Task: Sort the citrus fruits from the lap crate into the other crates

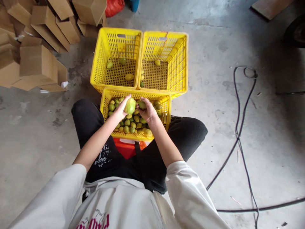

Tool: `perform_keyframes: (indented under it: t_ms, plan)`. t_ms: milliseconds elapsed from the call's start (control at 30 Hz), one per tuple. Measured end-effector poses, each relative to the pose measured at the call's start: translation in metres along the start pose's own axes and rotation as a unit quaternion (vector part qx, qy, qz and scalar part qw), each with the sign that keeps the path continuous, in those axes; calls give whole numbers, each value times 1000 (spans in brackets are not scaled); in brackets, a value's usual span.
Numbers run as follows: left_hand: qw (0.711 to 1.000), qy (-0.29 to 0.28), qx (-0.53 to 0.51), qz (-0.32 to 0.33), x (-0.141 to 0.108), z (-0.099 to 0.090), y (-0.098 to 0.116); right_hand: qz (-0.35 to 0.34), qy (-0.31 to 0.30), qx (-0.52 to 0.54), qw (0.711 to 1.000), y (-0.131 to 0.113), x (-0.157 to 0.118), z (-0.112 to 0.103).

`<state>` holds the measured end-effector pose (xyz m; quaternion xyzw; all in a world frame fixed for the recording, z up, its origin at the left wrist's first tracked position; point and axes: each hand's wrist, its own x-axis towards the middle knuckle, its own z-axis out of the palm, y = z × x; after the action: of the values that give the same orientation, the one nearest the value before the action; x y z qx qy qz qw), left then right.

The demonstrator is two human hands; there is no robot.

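Note:
My left hand [121,109] is closed on a large yellow-green lemon [130,106], thumb along its top. Right beside it, my right hand [148,111] grips a smaller, darker green lemon [142,104] between thumb and fingers. Both hands are above the near yellow crate [168,108], which holds many green and yellow lemons [132,124]. Beyond it stand two more yellow crates side by side. The far left crate [95,66] has a few lemons on its floor, and the far right crate [185,63] has several.
Folded cardboard boxes [39,63] are heaped at the upper left. A red bag [114,7] lies behind the crates. Black cable [238,136] loops over the concrete floor on the right. Under me, between my legs, is something red [127,149].

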<state>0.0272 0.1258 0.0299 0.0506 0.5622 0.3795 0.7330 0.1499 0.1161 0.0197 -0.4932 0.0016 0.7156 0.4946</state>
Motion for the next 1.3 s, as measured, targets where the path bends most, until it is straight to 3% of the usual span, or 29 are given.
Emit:
perform_keyframes:
  t_ms: [100, 333, 467, 600, 767, 900, 1067, 1300]
  plan:
    - [1000, -11, 8, 12, -5, 2, 1, -6, -7, -9, 1000, 1, 4, -4]
    - [996, 74, -3, -40, -2, 4, -1, -9, 12, -33, 999, 5, 12, -11]
    - [996, 74, -15, -52, -1, 1, -1, 16, -20, -41, 999, 6, 16, -14]
    - [997, 50, -4, -56, -2, 1, 0, -1, -15, -51, 999, 8, 17, -14]
    - [999, 14, 38, -3, -3, 1, -2, -19, -2, -42, 999, 6, 10, -9]
    - [1000, 7, 13, 15, -3, 1, -1, -25, 6, -14, 1000, 1, 2, -1]
    - [999, 28, -16, -17, -3, 2, 2, 24, 18, 2, 1000, 0, 4, -1]
    - [996, 66, -29, -59, 1, 0, -2, 41, 40, -5, 998, 4, 9, -5]
